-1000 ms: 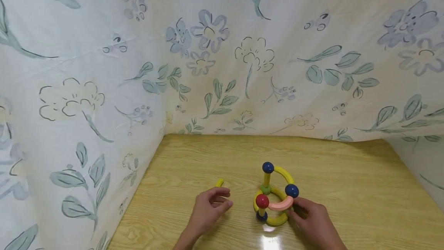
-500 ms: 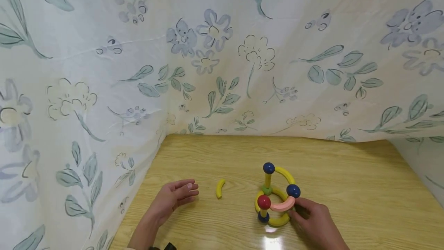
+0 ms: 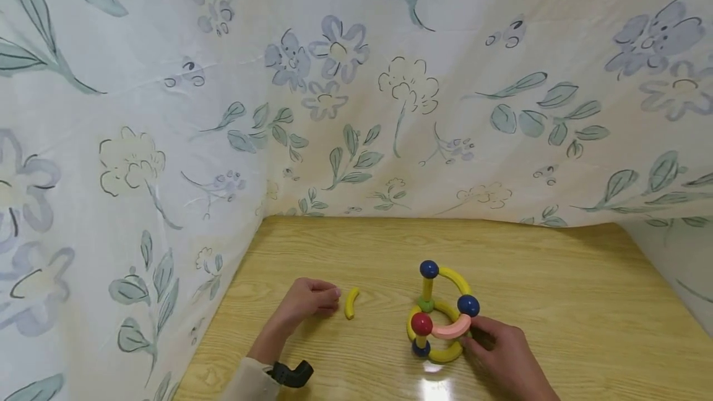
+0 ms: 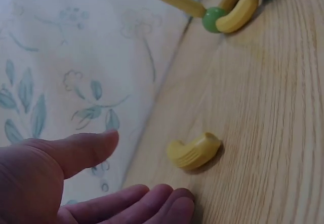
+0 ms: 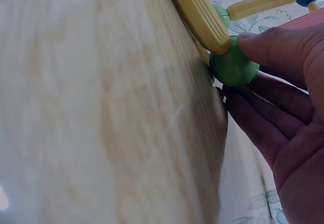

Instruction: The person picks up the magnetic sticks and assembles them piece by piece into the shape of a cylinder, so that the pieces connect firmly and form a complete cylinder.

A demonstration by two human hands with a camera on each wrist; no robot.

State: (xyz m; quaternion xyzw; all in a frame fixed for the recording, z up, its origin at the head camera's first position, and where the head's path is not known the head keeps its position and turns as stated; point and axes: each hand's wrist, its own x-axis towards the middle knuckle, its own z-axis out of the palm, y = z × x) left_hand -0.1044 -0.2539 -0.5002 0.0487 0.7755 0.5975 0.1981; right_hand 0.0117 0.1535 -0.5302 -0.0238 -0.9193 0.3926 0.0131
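Note:
A small construction of balls and rods stands on the table, with a ring of curved yellow rods (image 3: pixel 445 355) at its base. Above it are a red ball (image 3: pixel 421 323), a blue ball (image 3: pixel 468 306) and a curved pink rod (image 3: pixel 452 328). My right hand (image 3: pixel 504 351) pinches a green ball (image 5: pixel 234 64) at the base, thumb on one side and fingers beneath. A loose curved yellow rod (image 3: pixel 351 303) lies to the left. Just left of it is my left hand (image 3: pixel 309 299), holding nothing; the left wrist view shows its thumb spread from the fingers, apart from the rod.
The wood-grain table (image 3: pixel 557 277) meets a flower-patterned cloth (image 3: pixel 445 141) at the back and both sides. A dark strap (image 3: pixel 292 374) is on the left wrist, below a light sleeve (image 3: pixel 253 379).
My left hand first covered part of the loose yellow rod, drew away leftward, then came back close to its left side. My right hand and the construction stay in place.

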